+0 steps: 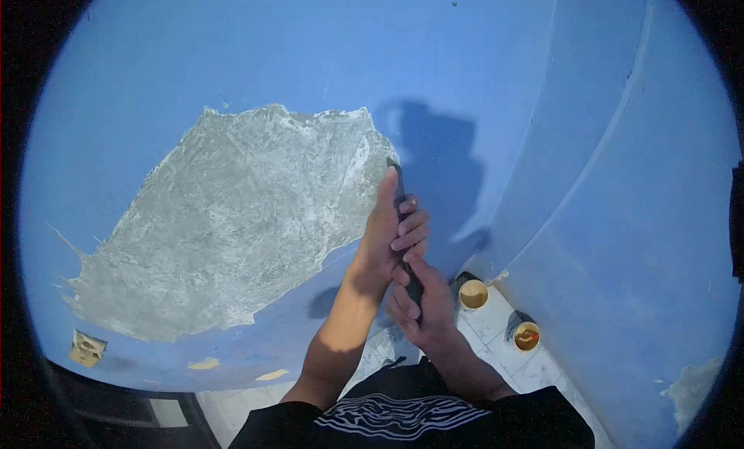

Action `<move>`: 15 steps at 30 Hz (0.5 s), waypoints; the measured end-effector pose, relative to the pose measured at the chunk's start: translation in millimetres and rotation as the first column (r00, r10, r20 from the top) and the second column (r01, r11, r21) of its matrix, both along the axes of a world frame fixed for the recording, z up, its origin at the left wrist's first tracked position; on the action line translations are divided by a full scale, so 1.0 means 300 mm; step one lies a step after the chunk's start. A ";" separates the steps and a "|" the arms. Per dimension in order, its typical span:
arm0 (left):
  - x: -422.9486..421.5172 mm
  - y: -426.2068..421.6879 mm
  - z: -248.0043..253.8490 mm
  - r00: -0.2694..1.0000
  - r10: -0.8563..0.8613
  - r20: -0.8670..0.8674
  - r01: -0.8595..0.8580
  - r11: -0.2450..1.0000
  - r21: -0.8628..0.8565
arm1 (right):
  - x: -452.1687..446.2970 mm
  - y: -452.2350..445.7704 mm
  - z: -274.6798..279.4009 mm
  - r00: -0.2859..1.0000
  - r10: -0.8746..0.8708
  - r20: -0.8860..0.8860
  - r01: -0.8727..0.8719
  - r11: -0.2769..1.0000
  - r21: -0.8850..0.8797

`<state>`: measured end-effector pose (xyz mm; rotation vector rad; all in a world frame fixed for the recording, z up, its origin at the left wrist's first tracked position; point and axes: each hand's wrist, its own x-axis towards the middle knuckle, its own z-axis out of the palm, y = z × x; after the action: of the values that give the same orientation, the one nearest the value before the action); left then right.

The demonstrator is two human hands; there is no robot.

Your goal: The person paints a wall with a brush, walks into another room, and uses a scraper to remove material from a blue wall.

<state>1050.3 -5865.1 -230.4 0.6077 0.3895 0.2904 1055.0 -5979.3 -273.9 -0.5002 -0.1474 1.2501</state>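
Both hands are wrapped round one long dark tool in front of a blue wall. My left hand grips its upper part, with the thumb stretched along it toward the tip. Lower down, my right hand closes round the tool's bottom part. The tool's upper end is at the right edge of a large bare grey patch where the blue paint is missing. Fingers hide much of the tool, so its exact kind is unclear.
Two round containers stand on the white tiled floor at the wall's foot, lower right. A wall socket box is at the lower left, above a dark object. Another grey patch marks the right wall.
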 end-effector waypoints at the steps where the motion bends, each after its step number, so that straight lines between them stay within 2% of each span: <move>1: -0.025 0.010 -0.023 1.000 -0.016 0.014 0.015 0.999 0.028 | -0.010 -0.001 -0.010 1.000 -0.018 0.011 0.019 0.998 -0.053; 5: -0.011 0.052 -0.022 0.994 -0.094 0.059 0.085 0.986 0.144 | -0.029 0.013 -0.008 0.999 -0.029 0.021 0.031 0.996 -0.083; 7: -0.012 0.036 -0.016 0.998 -0.056 0.035 0.053 0.994 0.098 | -0.004 0.021 -0.004 1.000 -0.011 0.008 0.010 0.999 0.052; 9: -0.036 0.026 -0.030 1.000 -0.017 0.000 0.017 0.998 0.054 | -0.048 0.019 -0.020 0.999 -0.028 0.033 0.027 1.000 0.009; 12: -0.036 0.044 -0.023 0.996 -0.058 0.061 0.055 0.997 0.054 | -0.019 0.064 -0.031 0.992 -0.091 0.087 0.095 0.995 -0.036; 14: 0.042 0.024 0.028 0.996 0.027 0.079 -0.043 0.978 0.206 | 0.005 0.061 -0.024 0.987 -0.124 0.101 0.131 0.989 -0.073; 15: 0.038 0.019 0.037 0.996 0.029 0.086 -0.047 0.977 0.209 | 0.024 0.054 -0.006 0.990 -0.129 0.051 0.129 0.992 0.016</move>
<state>1061.6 -5859.4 -219.2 0.7940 0.2928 0.3953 1062.1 -5963.0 -275.7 -0.5237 -0.1641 1.1098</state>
